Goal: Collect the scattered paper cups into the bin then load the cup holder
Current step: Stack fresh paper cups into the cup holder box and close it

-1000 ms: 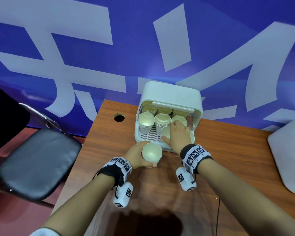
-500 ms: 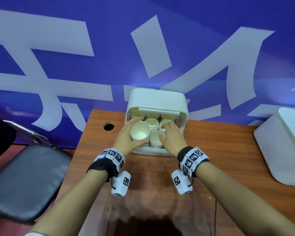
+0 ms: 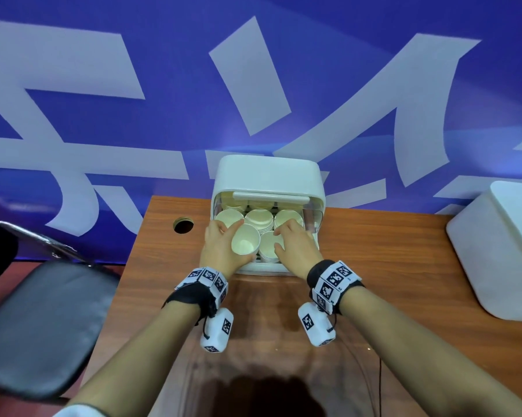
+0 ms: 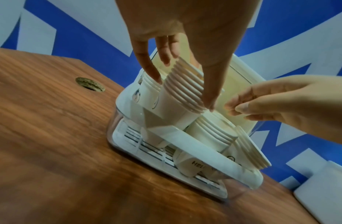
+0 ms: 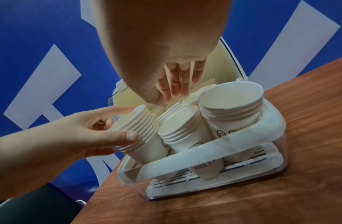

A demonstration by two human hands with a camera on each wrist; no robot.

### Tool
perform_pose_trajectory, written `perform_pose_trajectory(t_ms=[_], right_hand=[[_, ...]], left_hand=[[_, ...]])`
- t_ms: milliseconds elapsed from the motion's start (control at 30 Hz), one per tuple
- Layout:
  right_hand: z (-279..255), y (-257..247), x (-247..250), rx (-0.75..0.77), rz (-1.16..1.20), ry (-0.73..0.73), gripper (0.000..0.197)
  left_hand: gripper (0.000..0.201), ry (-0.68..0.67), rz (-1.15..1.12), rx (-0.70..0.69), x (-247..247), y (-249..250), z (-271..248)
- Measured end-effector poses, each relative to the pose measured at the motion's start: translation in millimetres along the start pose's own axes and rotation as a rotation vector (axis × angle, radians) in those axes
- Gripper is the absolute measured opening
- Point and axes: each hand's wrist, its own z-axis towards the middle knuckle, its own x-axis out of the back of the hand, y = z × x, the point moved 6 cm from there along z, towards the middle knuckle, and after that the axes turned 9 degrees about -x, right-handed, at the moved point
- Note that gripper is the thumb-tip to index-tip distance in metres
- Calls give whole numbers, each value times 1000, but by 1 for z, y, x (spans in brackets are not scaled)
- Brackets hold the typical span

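Left hand (image 3: 223, 251) grasped a nested stack of paper cups (image 3: 245, 243) tilted in the white cup holder's (image 3: 268, 176) front-left slot, right hand (image 3: 295, 246) released, fingers relaxed above neighbouring cup stacks (image 5: 182, 130), wooden table (image 3: 389, 251) beneath.

A wooden table (image 3: 389, 266) with a round cable hole (image 3: 183, 226) is set against a blue wall banner (image 3: 103, 70) lettered in white. A dark padded chair (image 3: 42, 332) is seen at its left, possibly metal-framed.
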Motion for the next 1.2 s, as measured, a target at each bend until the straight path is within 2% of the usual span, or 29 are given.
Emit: perform_pose_trajectory(t_ms=[233, 333, 733, 967, 1033, 1100, 1133, 1200], right_hand=[[2, 1, -8, 1, 14, -51, 37], [3, 0, -13, 17, 26, -86, 39], [8, -7, -24, 26, 41, -130, 33], [9, -13, 1, 73, 145, -3, 33], [11, -14, 10, 84, 166, 34, 34], [12, -15, 16, 85, 174, 37, 33], [12, -16, 16, 84, 177, 31, 33], [11, -16, 16, 79, 176, 21, 33]], left_hand=[[86, -135, 13, -3, -4, -4, 4], [91, -160, 0, 33, -7, -16, 2], [90, -216, 183, 100, -5, 0, 11], [96, -227, 105, 13, -4, -1, 4], [77, -192, 82, -27, 1, -2, 4], [39, -191, 163, -112, 4, 2, 4], [27, -214, 212, -157, 3, 4, 4], [22, -291, 277, -202, -3, 5, 5]])
